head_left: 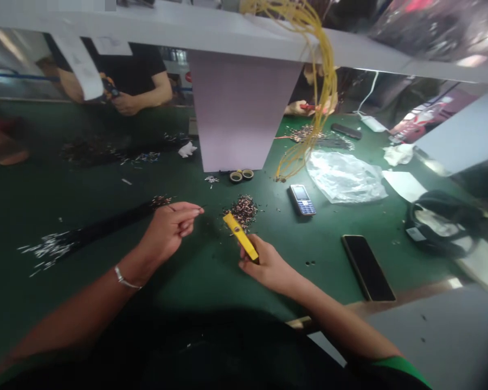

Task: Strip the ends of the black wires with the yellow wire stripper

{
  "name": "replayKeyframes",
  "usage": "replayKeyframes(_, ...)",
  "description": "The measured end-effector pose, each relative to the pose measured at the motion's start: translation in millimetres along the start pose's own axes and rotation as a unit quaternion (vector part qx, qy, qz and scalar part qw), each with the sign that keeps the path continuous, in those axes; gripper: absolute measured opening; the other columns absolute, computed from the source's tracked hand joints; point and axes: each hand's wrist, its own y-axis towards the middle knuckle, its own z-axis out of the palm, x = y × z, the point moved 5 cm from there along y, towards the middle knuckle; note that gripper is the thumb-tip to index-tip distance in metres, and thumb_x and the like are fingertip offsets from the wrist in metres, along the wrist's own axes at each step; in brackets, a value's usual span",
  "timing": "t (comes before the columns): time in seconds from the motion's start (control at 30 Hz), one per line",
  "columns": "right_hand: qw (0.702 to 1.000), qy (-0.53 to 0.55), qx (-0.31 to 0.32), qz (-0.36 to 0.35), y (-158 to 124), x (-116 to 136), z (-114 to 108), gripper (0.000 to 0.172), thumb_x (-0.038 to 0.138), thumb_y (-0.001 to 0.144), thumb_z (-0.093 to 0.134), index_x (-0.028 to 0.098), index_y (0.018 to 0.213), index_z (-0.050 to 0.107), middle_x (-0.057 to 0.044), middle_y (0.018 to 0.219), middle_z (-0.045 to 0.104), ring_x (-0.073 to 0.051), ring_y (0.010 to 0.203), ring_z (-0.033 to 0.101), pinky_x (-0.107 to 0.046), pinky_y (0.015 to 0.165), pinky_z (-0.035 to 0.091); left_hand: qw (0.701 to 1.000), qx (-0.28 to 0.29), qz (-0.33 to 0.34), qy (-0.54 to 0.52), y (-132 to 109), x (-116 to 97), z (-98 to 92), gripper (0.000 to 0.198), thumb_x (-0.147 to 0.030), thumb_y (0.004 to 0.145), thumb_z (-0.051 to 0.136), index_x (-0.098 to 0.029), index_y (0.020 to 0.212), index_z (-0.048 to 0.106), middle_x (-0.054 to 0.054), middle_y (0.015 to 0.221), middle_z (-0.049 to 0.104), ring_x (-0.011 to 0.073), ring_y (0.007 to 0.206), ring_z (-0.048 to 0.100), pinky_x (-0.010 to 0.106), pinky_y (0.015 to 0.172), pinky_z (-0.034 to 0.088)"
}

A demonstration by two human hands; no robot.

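My left hand [168,227] is closed in a pinch, with what looks like the tip of a thin black wire [204,206] showing past the fingertips. Wrapped in my right hand [268,262] is a yellow wire stripper [241,236], its head pointing up and left; the handles are mostly hidden by the fingers. Just beyond that head lies a pile of small dark and coppery wire scraps [244,210]. Beside my left forearm stretches a bundle of black wires [109,225], with pale ends at the left and coppery ends near the hand.
A keypad phone [303,200], a clear plastic bag [345,176] and a dark smartphone [368,268] lie to the right. Two tape rolls [241,176] sit by the panel [244,108]. Yellow wires [328,81] hang from the shelf [146,24]. Other people's hands [126,103] work across the table.
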Motion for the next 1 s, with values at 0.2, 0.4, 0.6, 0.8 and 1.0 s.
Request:
replayKeyframes(0.2,0.937,-0.347,-0.033,-0.002,-9,-13,-4,0.031,0.022,0.072,0.064,0.016,0.101,0.058,-0.008,0.095,0.059,-0.022,0.081,0.052,-0.033,0.071,0.039,1.000,-0.015,0.011,0.005,0,1,-0.9,0.011,-0.013,0.058,0.074,-0.009,0.068,0.073,0.006,0.063,0.064,0.0017,0.044,0.033,0.018,0.040,0.022)
replayKeyframes(0.4,0.904,-0.422,-0.012,-0.069,-19,-22,-4,0.029,0.026,0.077,0.063,0.016,0.104,0.060,-0.010,0.098,0.058,-0.026,0.091,0.049,-0.038,0.081,0.042,1.000,-0.023,0.002,0.019,-2,2,0.8,0.012,-0.016,0.057,0.075,-0.010,0.068,0.074,0.007,0.065,0.065,0.0019,0.044,0.034,0.018,0.040,0.022)
replayKeyframes(0.6,0.921,-0.345,-0.029,-0.178,-28,-21,-39,0.032,0.031,0.083,0.062,0.016,0.112,0.059,-0.012,0.109,0.060,-0.027,0.103,0.051,-0.042,0.091,0.045,0.999,-0.022,0.004,0.025,-1,4,-1.5,0.012,-0.016,0.059,0.076,-0.011,0.070,0.075,0.003,0.060,0.061,0.0019,0.045,0.034,0.017,0.040,0.023)
replayKeyframes(0.8,0.849,-0.422,-0.314,-0.045,-11,-81,-156,0.033,0.023,0.091,0.045,0.016,0.119,0.060,-0.015,0.117,0.061,-0.031,0.107,0.052,-0.046,0.093,0.045,0.999,-0.017,-0.007,0.029,-2,4,1.4,0.012,-0.018,0.059,0.077,-0.011,0.068,0.074,-0.001,0.047,0.050,0.0024,0.043,0.030,0.018,0.040,0.021)
replayKeyframes(1.0,0.847,-0.444,-0.290,0.030,8,-126,-193,0.037,0.019,0.091,0.041,0.016,0.121,0.062,-0.013,0.113,0.066,-0.030,0.101,0.055,-0.040,0.088,0.045,0.998,0.001,-0.024,0.056,1,9,3.0,0.013,-0.019,0.058,0.077,-0.012,0.069,0.075,-0.002,0.044,0.048,0.0030,0.042,0.030,0.019,0.041,0.021)
